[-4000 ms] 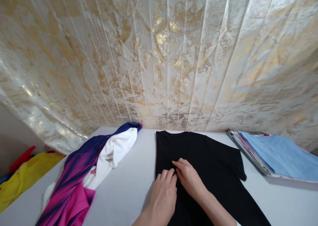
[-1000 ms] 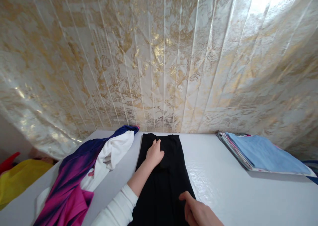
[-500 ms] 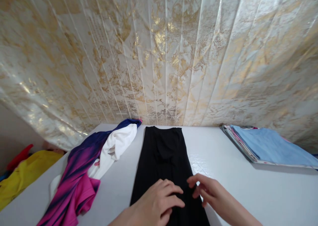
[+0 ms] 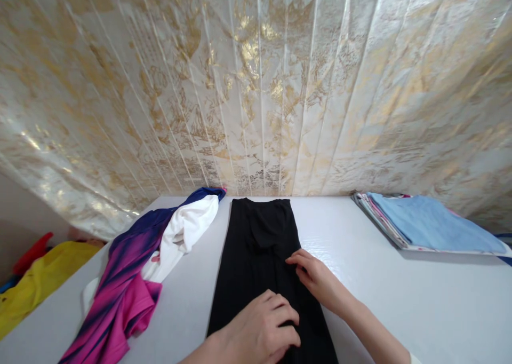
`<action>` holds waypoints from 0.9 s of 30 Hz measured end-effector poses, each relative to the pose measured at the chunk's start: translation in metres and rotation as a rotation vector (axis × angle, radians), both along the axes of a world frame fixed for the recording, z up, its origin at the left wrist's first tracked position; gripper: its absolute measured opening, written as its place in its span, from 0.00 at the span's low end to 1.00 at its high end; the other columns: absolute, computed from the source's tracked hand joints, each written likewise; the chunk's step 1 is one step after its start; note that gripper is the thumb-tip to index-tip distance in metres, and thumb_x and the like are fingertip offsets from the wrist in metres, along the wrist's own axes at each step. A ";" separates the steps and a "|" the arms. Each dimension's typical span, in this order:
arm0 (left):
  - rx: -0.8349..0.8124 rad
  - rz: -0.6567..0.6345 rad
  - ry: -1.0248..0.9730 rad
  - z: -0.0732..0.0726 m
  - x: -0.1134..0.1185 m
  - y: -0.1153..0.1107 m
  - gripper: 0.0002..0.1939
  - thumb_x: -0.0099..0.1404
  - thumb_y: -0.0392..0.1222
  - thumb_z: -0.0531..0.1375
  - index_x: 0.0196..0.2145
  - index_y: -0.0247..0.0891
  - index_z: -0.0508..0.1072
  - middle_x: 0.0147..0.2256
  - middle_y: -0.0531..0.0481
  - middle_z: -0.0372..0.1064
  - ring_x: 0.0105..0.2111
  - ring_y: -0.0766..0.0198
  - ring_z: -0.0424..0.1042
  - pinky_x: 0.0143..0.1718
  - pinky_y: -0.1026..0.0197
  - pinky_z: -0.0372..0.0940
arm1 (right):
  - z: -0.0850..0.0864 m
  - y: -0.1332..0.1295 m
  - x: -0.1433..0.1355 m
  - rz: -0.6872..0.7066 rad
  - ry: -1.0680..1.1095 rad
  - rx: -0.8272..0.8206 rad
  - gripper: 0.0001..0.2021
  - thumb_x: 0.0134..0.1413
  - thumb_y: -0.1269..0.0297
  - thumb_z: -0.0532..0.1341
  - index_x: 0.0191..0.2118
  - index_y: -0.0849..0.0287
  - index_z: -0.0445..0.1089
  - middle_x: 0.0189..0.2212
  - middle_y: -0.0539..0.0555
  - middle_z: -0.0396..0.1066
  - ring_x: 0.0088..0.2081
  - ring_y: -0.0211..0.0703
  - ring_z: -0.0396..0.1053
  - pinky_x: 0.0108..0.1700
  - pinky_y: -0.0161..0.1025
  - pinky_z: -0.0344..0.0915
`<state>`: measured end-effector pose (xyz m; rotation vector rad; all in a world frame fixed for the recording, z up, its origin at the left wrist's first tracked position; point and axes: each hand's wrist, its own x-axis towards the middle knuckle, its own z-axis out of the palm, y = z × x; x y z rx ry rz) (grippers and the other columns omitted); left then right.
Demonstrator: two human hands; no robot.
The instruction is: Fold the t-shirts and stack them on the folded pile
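A black garment [image 4: 262, 236], long and narrow with its waist end at the far side, lies flat on the white table in front of me. Whether it is trousers or a skirt, I cannot tell. On its near part rests my left hand [image 4: 266, 324], fingers bent and slightly apart, with no cloth gripped. My right hand [image 4: 314, 278] is farther forward at the garment's right side. Its fingertips touch the black cloth, loosely bent, and no fold of cloth shows between them. The garment's near end runs out of view beneath my left hand.
At the left lies a purple and pink garment [image 4: 132, 278] beside a crumpled white garment [image 4: 192, 222]. A stack of folded clothes with a light blue one [image 4: 436, 222] on top sits at the right. Yellow cloth [image 4: 44, 273] is beyond the left edge. A gold-patterned curtain [image 4: 256, 86] hangs behind the table.
My right hand has moved forward and slightly left along the garment's right side, onto the cloth. My left hand stays nearly in place, its fingers a little more bent. The view has shifted slightly.
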<state>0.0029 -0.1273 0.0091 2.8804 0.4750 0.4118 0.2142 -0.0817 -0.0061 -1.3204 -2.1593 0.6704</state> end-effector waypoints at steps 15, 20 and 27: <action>0.007 -0.145 -0.053 -0.004 0.004 -0.022 0.07 0.72 0.39 0.53 0.39 0.43 0.70 0.38 0.56 0.72 0.40 0.67 0.66 0.45 0.60 0.55 | -0.023 -0.021 -0.022 -0.130 -0.409 0.346 0.28 0.49 0.83 0.49 0.55 0.60 0.66 0.54 0.59 0.65 0.52 0.51 0.62 0.52 0.48 0.64; -0.083 -0.131 -0.019 -0.002 -0.003 -0.022 0.08 0.72 0.42 0.54 0.37 0.44 0.72 0.36 0.54 0.71 0.39 0.66 0.66 0.44 0.59 0.55 | -0.023 -0.017 -0.019 -0.122 -0.450 0.316 0.26 0.54 0.79 0.49 0.59 0.61 0.63 0.59 0.59 0.62 0.56 0.54 0.59 0.53 0.51 0.61; -0.123 -0.169 -0.048 -0.007 -0.002 -0.025 0.08 0.71 0.42 0.55 0.35 0.43 0.72 0.38 0.57 0.73 0.41 0.66 0.67 0.45 0.60 0.55 | -0.029 -0.004 -0.008 -0.079 -0.428 0.252 0.22 0.63 0.65 0.49 0.62 0.57 0.57 0.65 0.56 0.52 0.65 0.50 0.50 0.58 0.52 0.55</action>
